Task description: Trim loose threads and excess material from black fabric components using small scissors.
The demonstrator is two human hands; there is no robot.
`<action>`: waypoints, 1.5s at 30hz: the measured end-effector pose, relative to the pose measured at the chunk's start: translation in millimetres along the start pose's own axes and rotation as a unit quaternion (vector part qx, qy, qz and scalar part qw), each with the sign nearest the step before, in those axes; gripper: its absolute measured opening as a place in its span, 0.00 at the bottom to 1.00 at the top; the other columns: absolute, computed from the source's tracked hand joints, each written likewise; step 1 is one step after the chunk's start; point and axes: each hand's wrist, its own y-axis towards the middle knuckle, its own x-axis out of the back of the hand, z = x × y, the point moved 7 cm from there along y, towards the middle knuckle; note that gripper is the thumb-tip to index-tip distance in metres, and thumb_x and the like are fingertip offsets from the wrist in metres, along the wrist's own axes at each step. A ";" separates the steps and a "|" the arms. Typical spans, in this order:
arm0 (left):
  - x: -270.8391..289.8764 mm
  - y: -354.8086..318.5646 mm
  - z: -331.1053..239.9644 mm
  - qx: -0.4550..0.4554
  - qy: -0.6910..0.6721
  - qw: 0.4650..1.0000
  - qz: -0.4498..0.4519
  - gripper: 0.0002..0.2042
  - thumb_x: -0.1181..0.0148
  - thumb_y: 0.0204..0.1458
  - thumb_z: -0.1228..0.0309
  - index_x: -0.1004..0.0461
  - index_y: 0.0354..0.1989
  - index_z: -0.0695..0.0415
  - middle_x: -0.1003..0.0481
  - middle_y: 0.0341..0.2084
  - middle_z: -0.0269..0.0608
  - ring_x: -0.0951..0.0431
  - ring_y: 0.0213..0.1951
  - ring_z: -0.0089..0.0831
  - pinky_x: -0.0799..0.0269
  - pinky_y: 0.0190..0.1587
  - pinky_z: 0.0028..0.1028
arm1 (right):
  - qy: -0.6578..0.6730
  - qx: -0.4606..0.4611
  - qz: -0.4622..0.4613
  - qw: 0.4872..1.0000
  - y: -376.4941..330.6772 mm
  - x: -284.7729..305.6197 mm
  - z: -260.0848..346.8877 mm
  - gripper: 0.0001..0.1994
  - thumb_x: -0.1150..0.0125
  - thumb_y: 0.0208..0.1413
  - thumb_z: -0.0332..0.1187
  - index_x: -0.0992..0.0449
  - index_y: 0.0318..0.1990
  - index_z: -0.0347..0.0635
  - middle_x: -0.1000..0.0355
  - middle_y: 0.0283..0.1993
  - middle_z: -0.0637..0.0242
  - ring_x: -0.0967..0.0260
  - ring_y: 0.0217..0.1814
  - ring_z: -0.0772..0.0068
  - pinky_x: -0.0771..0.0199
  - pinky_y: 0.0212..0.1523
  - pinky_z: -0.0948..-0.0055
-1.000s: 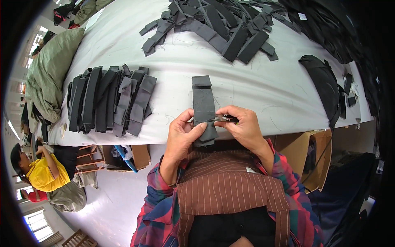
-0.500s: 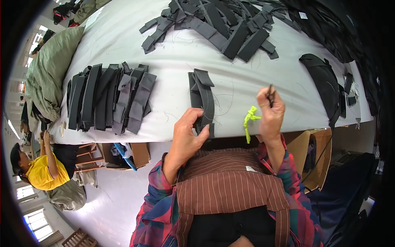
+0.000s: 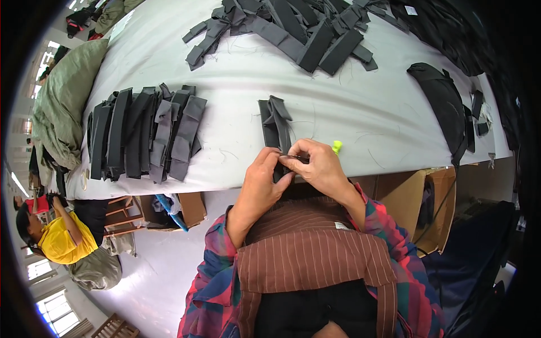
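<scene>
At the table's front edge my left hand (image 3: 261, 177) grips the near end of a folded dark grey fabric strip (image 3: 273, 121) between thumb and fingers. The strip lies lengthwise away from me, its far end loosely folded over. My right hand (image 3: 321, 165) is closed on small dark thread snips (image 3: 300, 159), mostly hidden by the fingers. Their tip meets the strip right beside my left fingertips. Behind the right hand, part of a neon yellow-green knotted cord (image 3: 337, 147) shows on the table; the rest is covered.
Left on the white-covered table (image 3: 236, 101) stands a row of similar grey strips (image 3: 143, 135). A loose heap of strips (image 3: 304, 34) lies at the far side. Right are a black fabric piece (image 3: 442, 107) and an open cardboard box (image 3: 431, 208) below. A person in yellow (image 3: 70, 239) works at far left.
My right hand has come left and down from beside the strip, bringing the snips to its near end. It now covers most of the neon cord. My left hand keeps its grip.
</scene>
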 end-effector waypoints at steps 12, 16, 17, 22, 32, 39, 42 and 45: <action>4.0 6.4 30.4 0.038 -0.131 0.989 -0.063 0.12 0.42 0.48 0.82 0.27 0.43 0.62 0.28 0.40 0.41 0.29 0.32 0.25 0.30 0.34 0.24 | 0.200 0.011 0.001 0.980 -0.1 1.6 -13.3 0.06 0.41 0.50 0.26 0.29 0.26 0.32 0.24 0.37 0.64 0.35 0.36 0.83 0.33 0.38 0.80; 9.0 10.5 28.8 0.068 -0.173 0.973 -0.134 0.28 0.41 0.44 0.86 0.38 0.57 0.59 0.39 0.52 0.43 0.29 0.39 0.27 0.29 0.34 0.22 | 0.211 -0.021 0.003 0.977 0.3 -0.4 -17.6 0.06 0.39 0.50 0.27 0.28 0.29 0.33 0.24 0.37 0.66 0.35 0.38 0.84 0.33 0.39 0.78; 8.2 11.7 31.9 0.087 -0.174 0.971 -0.137 0.34 0.41 0.43 0.87 0.44 0.62 0.58 0.43 0.55 0.44 0.30 0.41 0.28 0.28 0.34 0.21 | 0.207 -0.023 -0.008 0.978 0.7 0.5 -18.9 0.07 0.38 0.50 0.28 0.27 0.31 0.33 0.24 0.37 0.68 0.35 0.38 0.84 0.33 0.38 0.77; 3.9 13.2 41.6 0.124 -0.275 0.941 -0.156 0.38 0.41 0.45 0.86 0.51 0.66 0.58 0.43 0.55 0.48 0.28 0.38 0.29 0.27 0.34 0.22 | 0.042 0.026 -0.047 0.998 -3.5 3.8 4.4 0.10 0.37 0.49 0.31 0.26 0.37 0.37 0.25 0.32 0.64 0.32 0.30 0.78 0.32 0.32 0.75; -8.3 26.7 60.5 0.230 -0.386 0.889 -0.085 0.34 0.42 0.53 0.75 0.52 0.65 0.71 0.33 0.47 0.50 0.29 0.30 0.21 0.30 0.30 0.20 | 0.136 0.025 -0.114 0.984 -6.6 6.2 -11.1 0.06 0.39 0.46 0.25 0.25 0.34 0.36 0.25 0.26 0.61 0.30 0.24 0.70 0.33 0.25 0.73; 0.0 35.5 45.2 0.242 -0.375 0.891 -0.079 0.28 0.37 0.50 0.70 0.38 0.58 0.70 0.31 0.27 0.30 0.33 0.29 0.16 0.36 0.32 0.17 | 0.217 -0.017 -0.108 0.970 -11.5 0.8 -12.4 0.04 0.39 0.49 0.24 0.25 0.32 0.33 0.27 0.23 0.70 0.40 0.22 0.90 0.42 0.20 0.83; 4.1 31.6 48.5 0.242 -0.368 0.890 -0.118 0.28 0.35 0.48 0.74 0.40 0.57 0.68 0.28 0.30 0.35 0.30 0.31 0.19 0.33 0.36 0.19 | 0.218 -0.022 -0.112 0.969 -12.2 -3.1 -13.2 0.04 0.39 0.49 0.24 0.25 0.31 0.32 0.27 0.23 0.69 0.39 0.22 0.88 0.40 0.21 0.82; 11.1 27.3 45.9 0.204 -0.464 0.843 -0.180 0.28 0.38 0.47 0.80 0.45 0.55 0.66 0.26 0.38 0.47 0.24 0.38 0.28 0.29 0.44 0.25 | 0.239 -0.012 -0.099 0.966 -11.4 -8.2 -13.5 0.04 0.38 0.49 0.25 0.25 0.31 0.32 0.27 0.22 0.68 0.38 0.22 0.87 0.39 0.22 0.81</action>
